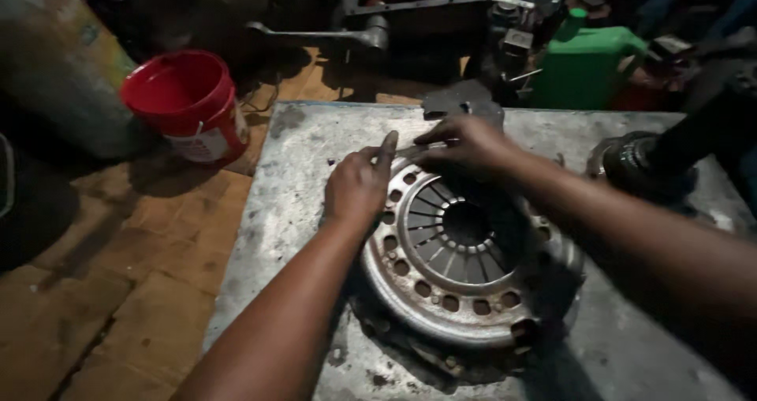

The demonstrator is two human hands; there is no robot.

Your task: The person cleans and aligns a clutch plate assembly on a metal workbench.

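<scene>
left hand [356,186] steadies the clutch pressure plate [465,259] lying flat mid-table [315,133]; right hand [465,145] pinches a thin metal piece [412,150] at its far rim, both grips narrow.

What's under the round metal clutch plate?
The clutch plate lies on a grey metal tabletop. Dark grime rings its near edge. Anything directly beneath is covered. Both hands rest on its far rim.

Clutch plate [465,259] on metal table [315,141]
</scene>
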